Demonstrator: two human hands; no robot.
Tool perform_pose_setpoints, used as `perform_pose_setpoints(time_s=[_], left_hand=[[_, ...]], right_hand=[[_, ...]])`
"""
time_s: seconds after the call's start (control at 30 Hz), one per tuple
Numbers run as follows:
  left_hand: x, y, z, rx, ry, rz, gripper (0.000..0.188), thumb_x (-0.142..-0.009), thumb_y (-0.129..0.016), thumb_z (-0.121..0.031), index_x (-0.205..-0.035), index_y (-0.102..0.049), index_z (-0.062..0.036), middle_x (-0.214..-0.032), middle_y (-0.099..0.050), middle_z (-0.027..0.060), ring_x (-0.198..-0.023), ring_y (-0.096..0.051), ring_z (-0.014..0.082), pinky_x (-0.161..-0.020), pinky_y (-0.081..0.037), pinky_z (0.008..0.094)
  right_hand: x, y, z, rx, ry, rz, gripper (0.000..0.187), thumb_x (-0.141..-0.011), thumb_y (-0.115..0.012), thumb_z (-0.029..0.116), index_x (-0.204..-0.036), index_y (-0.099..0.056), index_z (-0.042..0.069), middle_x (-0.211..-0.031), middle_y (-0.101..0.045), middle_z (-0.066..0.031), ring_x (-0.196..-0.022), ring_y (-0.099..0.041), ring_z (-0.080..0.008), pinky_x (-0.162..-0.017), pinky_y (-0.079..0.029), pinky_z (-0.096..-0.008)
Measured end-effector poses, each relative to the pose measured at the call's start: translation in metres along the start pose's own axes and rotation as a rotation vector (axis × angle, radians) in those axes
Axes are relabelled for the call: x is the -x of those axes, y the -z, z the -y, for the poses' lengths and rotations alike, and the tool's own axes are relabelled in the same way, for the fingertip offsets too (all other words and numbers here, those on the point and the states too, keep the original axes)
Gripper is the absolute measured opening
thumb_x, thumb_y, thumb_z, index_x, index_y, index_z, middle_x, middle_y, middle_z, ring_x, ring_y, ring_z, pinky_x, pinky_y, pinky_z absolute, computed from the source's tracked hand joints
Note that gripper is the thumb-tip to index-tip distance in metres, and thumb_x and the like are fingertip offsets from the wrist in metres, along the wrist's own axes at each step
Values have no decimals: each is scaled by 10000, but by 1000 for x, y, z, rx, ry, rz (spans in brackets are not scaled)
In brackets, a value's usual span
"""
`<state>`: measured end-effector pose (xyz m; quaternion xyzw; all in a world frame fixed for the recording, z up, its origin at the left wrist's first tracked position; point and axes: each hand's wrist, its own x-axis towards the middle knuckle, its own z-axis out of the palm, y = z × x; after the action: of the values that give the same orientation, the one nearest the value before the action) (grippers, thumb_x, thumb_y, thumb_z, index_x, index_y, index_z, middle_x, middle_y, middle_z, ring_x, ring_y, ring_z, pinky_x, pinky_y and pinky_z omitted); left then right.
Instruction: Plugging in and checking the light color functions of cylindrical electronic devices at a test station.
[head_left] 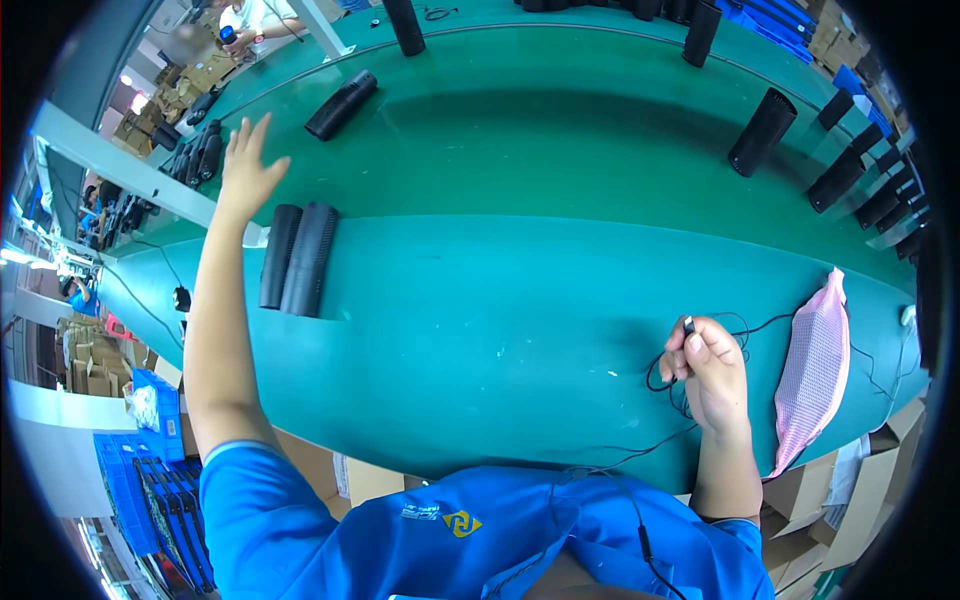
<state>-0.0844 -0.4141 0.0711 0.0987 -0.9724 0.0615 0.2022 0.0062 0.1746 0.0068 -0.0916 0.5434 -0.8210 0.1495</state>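
Note:
My left hand (248,175) is stretched out over the far left of the table, fingers spread, holding nothing. Beyond it to the right, a black cylinder (342,104) lies tilted on the green belt. Two more black cylinders with textured sides, a slimmer one (281,256) and a wider one (311,260), rest side by side nearer me, below that hand. At the right, my right hand (708,370) is closed in a pinch on a black cable's plug (688,325), its metal tip pointing up. Loops of the thin black cable (655,380) hang around its fingers.
A pink textured cushion-like pouch (815,370) lies right of my right hand. Black cylinders, one of them (763,132) standing apart, line the far right. A white metal post (150,180) crosses the left side. Another person's arm (285,28) shows at the far left.

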Motion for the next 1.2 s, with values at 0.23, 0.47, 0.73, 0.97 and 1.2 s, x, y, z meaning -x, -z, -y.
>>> perform_pose_setpoints(time_s=[0.23, 0.47, 0.73, 0.97, 1.2], left_hand=[[-98, -159, 6, -143, 305, 68, 868, -742, -690, -363, -1482, -254, -244, -1494, -283, 186, -1304, -353, 459, -1037, -381, 480], [-112, -146, -14, 100, 558, 384, 657, -711, -707, -396, -1258, -537, -74, -1212, -523, 211, -1067, -564, 372, -887, -481, 441], [-71, -38, -114, 928, 241, -301, 504, -780, -678, -346, -1142, -544, -22, -1088, -580, 177, -952, -598, 320, -873, -480, 394], [73, 52, -231, 2207, 198, 59, 411, -842, -607, -317, -1146, -491, -66, -1110, -586, 155, -1061, -573, 359, -926, -466, 438], [139, 62, -295, 2436, 152, 222, 499, -841, -625, -369, -1223, -457, -95, -1176, -577, 156, -1143, -544, 343, -972, -439, 458]], right_hand=[[8, -9, 8, 223, 78, 29, 135, -921, -562, 118, -864, -602, 2, -808, -565, -76, -677, -521, -169, -643, -441, -267], [1, -10, 9, 505, 51, 132, 144, -910, -563, 117, -805, -580, 19, -849, -538, -76, -737, -517, -177, -698, -429, -283], [10, -17, 11, 345, 91, 46, 167, -927, -532, 143, -847, -584, 6, -899, -549, -84, -792, -510, -174, -748, -421, -281], [13, -19, 4, -71, 80, 30, 269, -983, -449, 194, -1107, -545, -25, -969, -584, -101, -825, -502, -150, -781, -410, -261], [21, -22, -2, -151, 58, 157, 286, -979, -465, 265, -902, -567, 9, -894, -528, -88, -799, -482, -161, -750, -401, -268]])
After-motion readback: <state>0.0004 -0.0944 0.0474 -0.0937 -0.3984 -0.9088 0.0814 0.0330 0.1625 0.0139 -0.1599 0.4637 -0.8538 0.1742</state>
